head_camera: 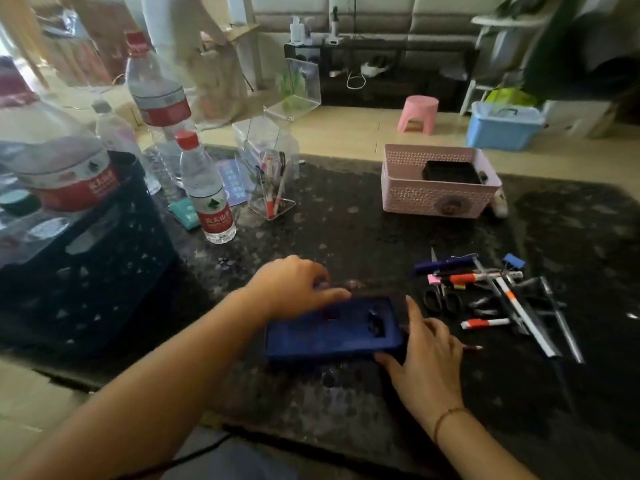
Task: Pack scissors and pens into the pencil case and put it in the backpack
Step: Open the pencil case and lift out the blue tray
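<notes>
The blue pencil case (332,329) lies flat on the dark stone table (346,230), near the front edge. The left hand (294,287) rests on its far left edge, fingers loosely curled, gripping nothing that can be made out. The right hand (427,355) presses against the case's right end, fingers spread wide. Just right of the case lie black-handled scissors (443,301) among a loose pile of pens (512,299). A pink basket (440,181) stands farther back; water bottles (204,188) stand at far left.
</notes>
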The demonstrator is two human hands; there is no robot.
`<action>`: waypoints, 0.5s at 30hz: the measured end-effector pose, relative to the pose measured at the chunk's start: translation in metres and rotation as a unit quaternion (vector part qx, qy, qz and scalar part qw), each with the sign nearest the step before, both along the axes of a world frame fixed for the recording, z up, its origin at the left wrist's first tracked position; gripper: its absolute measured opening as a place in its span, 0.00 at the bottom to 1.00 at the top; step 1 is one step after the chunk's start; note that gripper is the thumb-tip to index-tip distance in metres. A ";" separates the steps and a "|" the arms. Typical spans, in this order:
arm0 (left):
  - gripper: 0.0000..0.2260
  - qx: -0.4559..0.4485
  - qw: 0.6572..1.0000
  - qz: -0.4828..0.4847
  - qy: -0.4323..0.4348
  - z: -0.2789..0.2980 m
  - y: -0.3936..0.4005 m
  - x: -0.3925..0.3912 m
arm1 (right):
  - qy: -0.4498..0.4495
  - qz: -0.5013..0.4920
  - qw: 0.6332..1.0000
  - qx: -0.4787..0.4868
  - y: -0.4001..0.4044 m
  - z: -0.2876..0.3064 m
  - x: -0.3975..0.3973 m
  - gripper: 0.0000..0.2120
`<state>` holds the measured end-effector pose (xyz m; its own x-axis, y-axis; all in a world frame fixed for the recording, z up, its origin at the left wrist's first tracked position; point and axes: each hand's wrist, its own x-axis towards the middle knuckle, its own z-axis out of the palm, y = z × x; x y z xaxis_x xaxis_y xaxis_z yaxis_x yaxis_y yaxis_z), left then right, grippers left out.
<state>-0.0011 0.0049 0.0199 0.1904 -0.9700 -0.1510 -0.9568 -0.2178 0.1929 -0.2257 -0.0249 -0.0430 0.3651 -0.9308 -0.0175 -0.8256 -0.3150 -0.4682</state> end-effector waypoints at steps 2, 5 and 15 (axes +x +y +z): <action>0.15 -0.073 0.996 0.049 0.001 0.003 -0.016 0.027 | 0.001 0.005 1.000 0.015 -0.005 0.001 0.000 0.48; 0.13 -0.084 0.989 0.086 0.091 -0.020 -0.029 0.058 | 0.068 0.047 0.997 -0.003 -0.008 0.011 0.002 0.48; 0.28 -0.137 0.969 0.029 0.203 -0.081 0.022 0.066 | 0.175 0.362 0.916 0.011 -0.031 0.020 0.071 0.51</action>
<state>0.0646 0.0265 -0.0607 0.2236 -0.9740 0.0361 -0.7777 -0.1560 0.6090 -0.1547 -0.0559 -0.0232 0.8545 -0.4456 -0.2670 -0.5052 -0.8324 -0.2278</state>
